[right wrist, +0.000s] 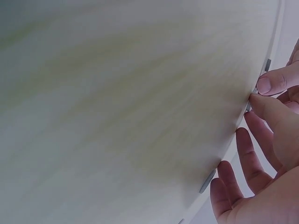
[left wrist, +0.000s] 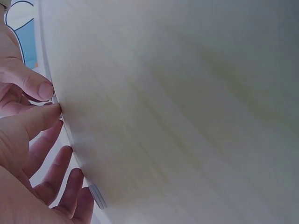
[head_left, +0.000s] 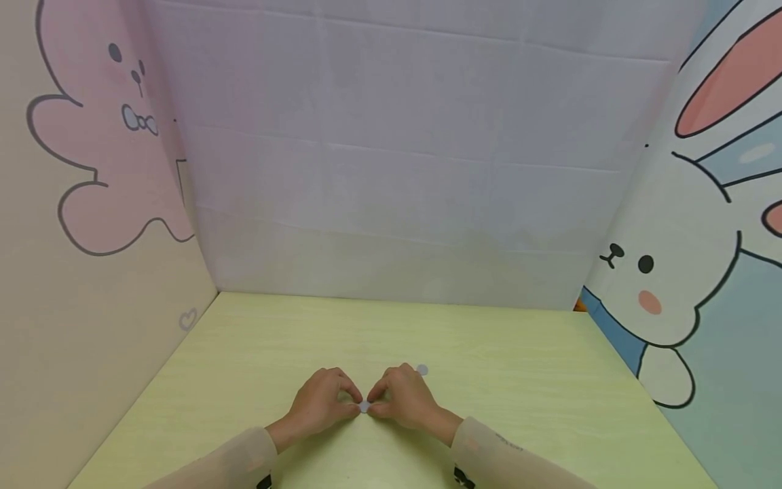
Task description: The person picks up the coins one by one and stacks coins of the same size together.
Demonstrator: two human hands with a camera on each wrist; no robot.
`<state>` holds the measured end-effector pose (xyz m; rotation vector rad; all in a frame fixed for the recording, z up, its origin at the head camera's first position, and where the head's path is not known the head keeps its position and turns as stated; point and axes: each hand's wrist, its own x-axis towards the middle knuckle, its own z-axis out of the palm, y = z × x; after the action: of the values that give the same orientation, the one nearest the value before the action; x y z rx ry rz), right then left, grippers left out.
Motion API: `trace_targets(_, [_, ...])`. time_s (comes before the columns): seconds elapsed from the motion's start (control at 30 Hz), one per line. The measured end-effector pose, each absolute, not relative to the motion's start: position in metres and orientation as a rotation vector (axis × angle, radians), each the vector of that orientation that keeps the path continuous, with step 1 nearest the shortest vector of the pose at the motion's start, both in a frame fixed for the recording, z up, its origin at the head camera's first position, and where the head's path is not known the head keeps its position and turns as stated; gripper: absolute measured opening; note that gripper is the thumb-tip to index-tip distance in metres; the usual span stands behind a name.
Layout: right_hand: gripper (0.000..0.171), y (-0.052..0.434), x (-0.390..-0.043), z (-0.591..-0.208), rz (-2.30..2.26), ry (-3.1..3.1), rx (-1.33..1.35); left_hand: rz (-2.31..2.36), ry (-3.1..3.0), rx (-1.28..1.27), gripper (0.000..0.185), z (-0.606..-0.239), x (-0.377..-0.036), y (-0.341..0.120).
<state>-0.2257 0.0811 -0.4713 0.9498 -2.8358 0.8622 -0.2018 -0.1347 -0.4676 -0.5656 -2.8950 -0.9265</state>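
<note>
Low over the front-middle of the table, both hands meet at a small round grey disc (head_left: 364,407). My left hand (head_left: 324,401) pinches its left side between thumb and index finger. From the opposite side my right hand (head_left: 406,397) pinches it the same way. The thumbs and index fingertips nearly meet around the disc, covering its edges. A second grey disc (head_left: 422,369) lies just beyond the right hand's knuckles, and it shows by the right fingers as a thin grey edge (right wrist: 208,181). Beside the left little finger is another grey disc (left wrist: 97,196), hidden behind that hand in the head view.
The pale yellow-green table (head_left: 519,367) runs back to a creased white cloth wall (head_left: 397,170). Side panels stand along both edges, a pink bear print (head_left: 116,149) on the left and a white rabbit print (head_left: 678,272) on the right.
</note>
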Motion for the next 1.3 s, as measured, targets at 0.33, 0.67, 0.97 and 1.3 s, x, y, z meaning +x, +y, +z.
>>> trace_targets(0.33, [0.007, 0.0816, -0.2257, -0.4713, 0.866, -2.827, 0.954, -0.924, -2.891, -0.580, 0.014, -0.4679, -0.2018, -0.1346])
trace_targets(0.67, [0.006, 0.0819, -0.2269, -0.4714, 0.880, -2.845, 0.945, -0.909, -2.887, -0.599, 0.011, -0.4677, -0.2019, -0.1339])
trace_targets(0.97, [0.006, 0.0819, -0.2266, -0.4722, 0.871, -2.845, 0.942, -0.913, -2.899, -0.583, 0.012, -0.4688, -0.2022, -0.1323])
trace_targets(1.3, [0.006, 0.0812, -0.2255, -0.4694, 0.855, -2.836, 0.951, -0.929, -2.894, -0.580, 0.012, -0.4673, -0.2011, -0.1321])
